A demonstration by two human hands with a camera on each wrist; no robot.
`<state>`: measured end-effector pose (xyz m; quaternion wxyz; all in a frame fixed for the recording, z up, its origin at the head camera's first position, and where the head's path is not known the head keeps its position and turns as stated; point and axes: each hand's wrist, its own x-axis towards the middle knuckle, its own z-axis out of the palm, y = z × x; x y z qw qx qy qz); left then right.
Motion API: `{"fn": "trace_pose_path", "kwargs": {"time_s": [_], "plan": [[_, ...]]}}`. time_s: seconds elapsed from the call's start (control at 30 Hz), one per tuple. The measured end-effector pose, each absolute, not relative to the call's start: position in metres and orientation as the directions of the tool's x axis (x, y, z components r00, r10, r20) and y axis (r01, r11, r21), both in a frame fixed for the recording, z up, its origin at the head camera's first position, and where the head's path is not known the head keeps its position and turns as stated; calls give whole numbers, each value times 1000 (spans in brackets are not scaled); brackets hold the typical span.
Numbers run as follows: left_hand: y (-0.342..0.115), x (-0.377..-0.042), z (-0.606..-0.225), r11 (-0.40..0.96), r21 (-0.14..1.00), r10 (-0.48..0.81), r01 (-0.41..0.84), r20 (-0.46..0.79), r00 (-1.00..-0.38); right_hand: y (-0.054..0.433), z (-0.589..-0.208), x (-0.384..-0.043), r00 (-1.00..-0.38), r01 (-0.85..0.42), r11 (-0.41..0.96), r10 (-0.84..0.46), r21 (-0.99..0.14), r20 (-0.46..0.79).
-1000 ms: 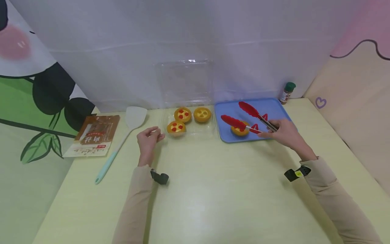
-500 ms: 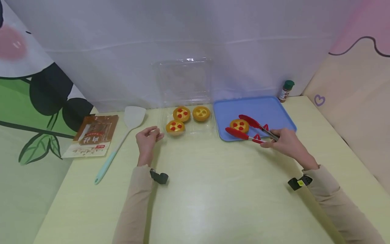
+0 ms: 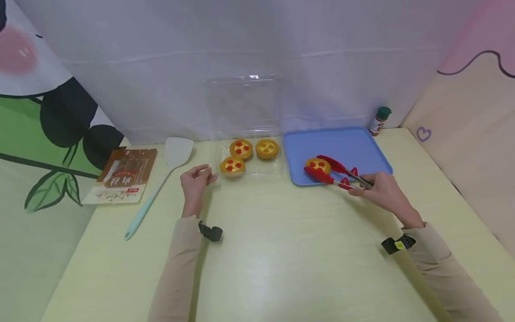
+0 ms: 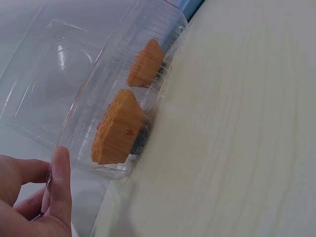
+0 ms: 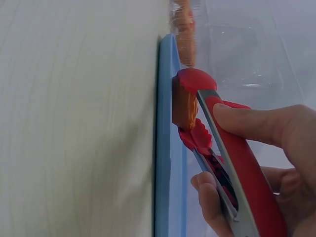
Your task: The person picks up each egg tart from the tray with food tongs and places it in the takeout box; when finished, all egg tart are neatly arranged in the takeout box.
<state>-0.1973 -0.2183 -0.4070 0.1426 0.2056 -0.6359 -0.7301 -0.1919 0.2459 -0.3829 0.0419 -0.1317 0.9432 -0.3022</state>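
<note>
My right hand (image 3: 380,192) grips red-tipped metal tongs (image 5: 237,163) by the handles. The tongs' red heads stand on either side of an egg tart (image 3: 318,165) with red bits on top, at the front left of the blue tray (image 3: 354,143). In the right wrist view the near head covers part of the tart. My left hand (image 3: 195,185) pinches the left edge of a clear plastic clamshell box (image 4: 79,113) between thumb and fingers. The box's lid stands raised. Inside lie two red-dotted tarts (image 3: 241,149) and a plain yellow tart (image 3: 267,149).
A spatula (image 3: 179,152) with a white blade and mint handle lies left of my left hand. Beyond it is a brown and cream food packet (image 3: 124,175). A green-capped seasoning bottle (image 3: 380,120) stands behind the tray's right corner. A white curtain (image 3: 169,89) hangs along the back.
The tongs have come down from above the tart and their heads have closed in around it. My right hand has shifted slightly right and toward me. My left hand stays in place.
</note>
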Motion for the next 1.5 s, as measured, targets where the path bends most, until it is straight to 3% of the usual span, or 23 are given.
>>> {"fn": "trace_pose_path", "kwargs": {"time_s": [0.47,0.87,1.5], "plan": [[-215,-189,-388,-125,990,-439,-63,-112,-892,235,-359,-201,-961,-106,705,-252,-702,-109],[-221,-198,-407,-144,989,-467,-35,-100,-878,175,-345,-225,-919,-186,675,-376,-714,-116],[-214,-191,-394,-177,983,-449,-51,-127,-885,118,-338,-256,-863,-254,689,-478,-679,-162]]}}
